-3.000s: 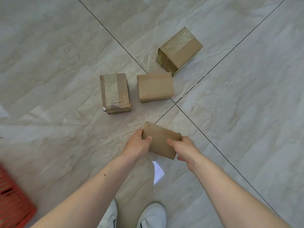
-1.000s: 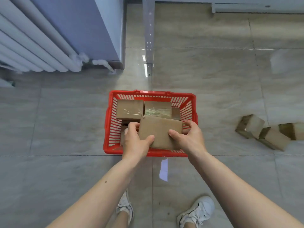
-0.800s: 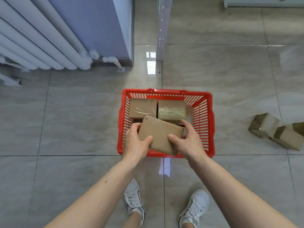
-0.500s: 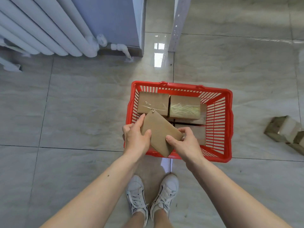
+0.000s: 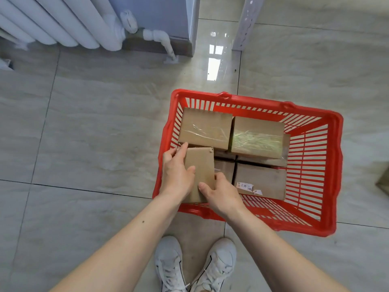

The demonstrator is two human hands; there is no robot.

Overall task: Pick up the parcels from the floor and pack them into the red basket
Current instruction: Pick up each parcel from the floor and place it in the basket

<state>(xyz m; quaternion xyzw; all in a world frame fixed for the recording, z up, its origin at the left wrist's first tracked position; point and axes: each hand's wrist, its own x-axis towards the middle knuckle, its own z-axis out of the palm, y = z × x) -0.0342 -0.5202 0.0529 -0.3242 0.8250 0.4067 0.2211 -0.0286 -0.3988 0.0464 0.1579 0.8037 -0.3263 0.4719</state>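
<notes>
A red basket stands on the tiled floor in front of me. I hold a small brown parcel lengthwise over the basket's near left corner. My left hand grips its left side and my right hand grips its near right corner. Inside the basket two taped parcels lie on top at the far side, one on the left and one on the right. A lower parcel with a label lies at the near right.
A white radiator with its pipe lines the wall at the upper left. A white metal post rises beyond the basket. The edge of another parcel shows on the floor at the right border. My two white shoes are below.
I carried the parcel from the floor to the basket. Over the last half second it turned lengthwise and sank toward the near left corner, and my view closed in on the basket.
</notes>
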